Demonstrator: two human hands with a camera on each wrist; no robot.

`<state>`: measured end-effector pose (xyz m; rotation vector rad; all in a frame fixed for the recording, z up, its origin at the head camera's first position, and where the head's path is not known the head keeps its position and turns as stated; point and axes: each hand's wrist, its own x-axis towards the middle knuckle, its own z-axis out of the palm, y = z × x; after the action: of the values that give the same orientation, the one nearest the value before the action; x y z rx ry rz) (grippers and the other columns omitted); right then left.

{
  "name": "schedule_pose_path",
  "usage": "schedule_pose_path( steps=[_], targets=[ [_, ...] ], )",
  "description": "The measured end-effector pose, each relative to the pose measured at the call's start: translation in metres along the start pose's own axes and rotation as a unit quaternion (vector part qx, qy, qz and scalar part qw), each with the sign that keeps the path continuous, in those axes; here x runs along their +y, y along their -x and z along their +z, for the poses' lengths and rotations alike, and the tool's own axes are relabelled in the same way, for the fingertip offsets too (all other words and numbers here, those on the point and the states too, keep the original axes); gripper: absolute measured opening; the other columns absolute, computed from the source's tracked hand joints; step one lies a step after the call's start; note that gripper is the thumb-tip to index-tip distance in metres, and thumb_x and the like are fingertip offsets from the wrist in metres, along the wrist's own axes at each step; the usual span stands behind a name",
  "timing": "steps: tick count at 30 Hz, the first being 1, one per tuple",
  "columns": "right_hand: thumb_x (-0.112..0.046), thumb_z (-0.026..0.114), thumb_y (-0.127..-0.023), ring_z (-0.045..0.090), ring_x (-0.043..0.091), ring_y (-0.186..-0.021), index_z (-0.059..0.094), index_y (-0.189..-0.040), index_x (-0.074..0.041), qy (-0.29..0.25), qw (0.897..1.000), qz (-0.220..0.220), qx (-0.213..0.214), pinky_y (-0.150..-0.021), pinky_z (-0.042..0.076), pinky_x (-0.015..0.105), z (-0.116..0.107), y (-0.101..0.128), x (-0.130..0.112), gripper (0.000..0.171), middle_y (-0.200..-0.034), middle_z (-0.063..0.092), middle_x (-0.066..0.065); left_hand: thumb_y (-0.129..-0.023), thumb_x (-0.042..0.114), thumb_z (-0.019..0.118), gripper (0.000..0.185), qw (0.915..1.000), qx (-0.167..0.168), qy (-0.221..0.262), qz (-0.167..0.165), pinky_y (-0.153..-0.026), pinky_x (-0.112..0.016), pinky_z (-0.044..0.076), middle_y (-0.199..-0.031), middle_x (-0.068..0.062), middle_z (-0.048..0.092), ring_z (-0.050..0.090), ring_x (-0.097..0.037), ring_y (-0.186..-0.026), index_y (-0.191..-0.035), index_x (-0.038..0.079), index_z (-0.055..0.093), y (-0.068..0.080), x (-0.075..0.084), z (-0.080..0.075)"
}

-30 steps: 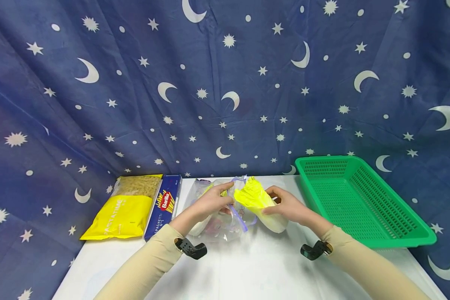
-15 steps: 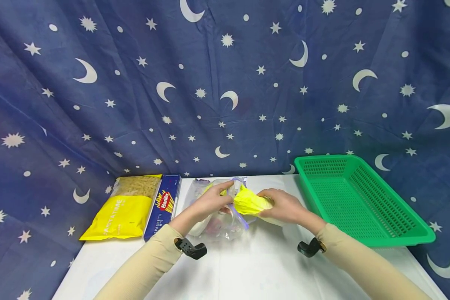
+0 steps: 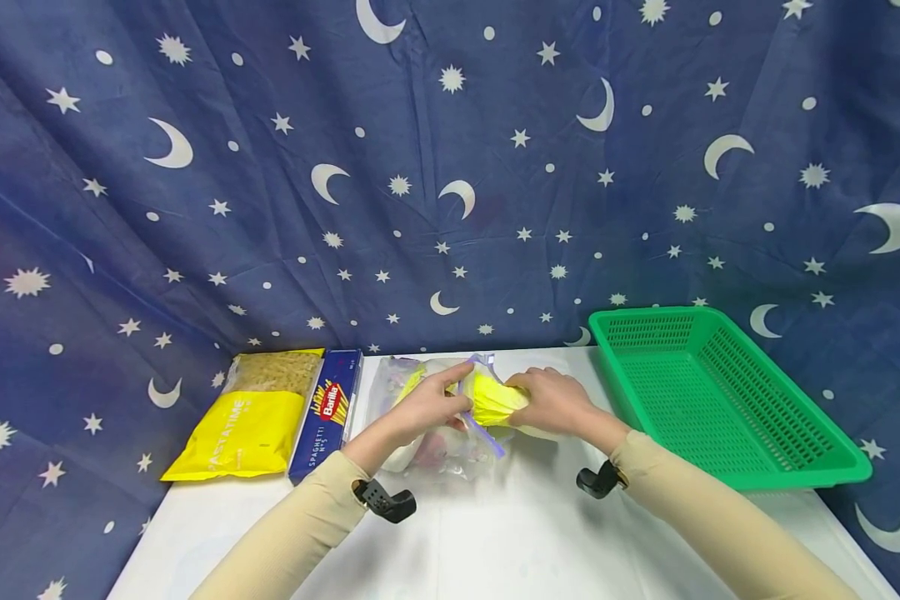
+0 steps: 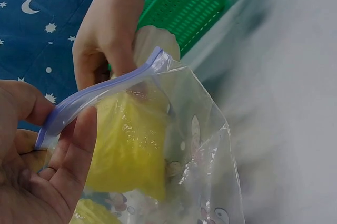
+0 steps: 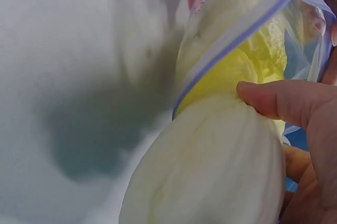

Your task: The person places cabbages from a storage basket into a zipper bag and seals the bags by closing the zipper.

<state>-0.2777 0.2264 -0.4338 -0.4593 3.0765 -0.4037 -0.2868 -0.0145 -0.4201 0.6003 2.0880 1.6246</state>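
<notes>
A clear zip bag (image 3: 435, 433) with a purple-blue seal strip (image 4: 100, 89) lies on the white table (image 3: 495, 533). My left hand (image 3: 427, 404) pinches the bag's rim (image 4: 50, 126) and holds the mouth wide. My right hand (image 3: 551, 400) grips the pale stem end of a yellow-leaved cabbage (image 3: 491, 398). The cabbage's leafy end (image 4: 129, 145) is inside the bag's mouth, its white base (image 5: 210, 176) still outside. Other small items sit deeper in the bag, too blurred to name.
A yellow pasta bag (image 3: 251, 417) and a blue Barilla spaghetti box (image 3: 328, 408) lie at the left. A green plastic basket (image 3: 780, 467) stands at the right. A starry blue cloth (image 3: 450, 167) hangs behind. Bare white table lies in front.
My right hand has pushed the cabbage leftward, leafy end first, into the bag's mouth. My left hand has stayed on the rim.
</notes>
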Motion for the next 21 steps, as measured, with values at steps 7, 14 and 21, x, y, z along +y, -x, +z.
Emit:
schedule_pose_path(
  steps=[7,14,21],
  targets=[
    [-0.043,0.081,-0.075,0.059,0.017,-0.087,0.073,-0.122,-0.019,-0.075,0.995,0.056,-0.026,-0.072,0.050,0.039,-0.004,-0.006,0.000,0.053,-0.107,0.071,-0.003,-0.090,0.003,0.061,0.076,0.9999,0.002,-0.012,-0.001,-0.072,-0.033,0.062,-0.158,-0.014,0.040,0.063,-0.017,-0.074,-0.160,0.006,0.033,-0.001,-0.003,0.004],
    [-0.047,0.079,-0.078,0.062,0.018,-0.082,0.072,-0.123,-0.014,-0.157,0.982,0.094,-0.044,-0.070,0.051,0.036,-0.007,-0.010,-0.003,0.055,-0.104,0.071,0.001,-0.090,0.005,0.062,0.075,0.9996,0.005,-0.028,0.004,-0.073,-0.034,0.062,-0.162,-0.009,0.036,0.063,-0.017,-0.077,-0.160,0.007,0.034,-0.003,-0.005,0.007],
    [-0.042,0.077,-0.082,0.065,0.019,-0.074,0.070,-0.115,-0.002,-0.267,0.955,0.106,-0.071,-0.063,0.054,0.030,-0.006,-0.011,-0.007,0.052,-0.091,0.068,0.006,-0.090,0.006,0.061,0.076,0.9989,0.008,-0.046,0.010,-0.072,-0.035,0.062,-0.164,-0.007,0.033,0.063,-0.016,-0.074,-0.160,0.008,0.033,-0.003,-0.004,0.010]
  ],
)
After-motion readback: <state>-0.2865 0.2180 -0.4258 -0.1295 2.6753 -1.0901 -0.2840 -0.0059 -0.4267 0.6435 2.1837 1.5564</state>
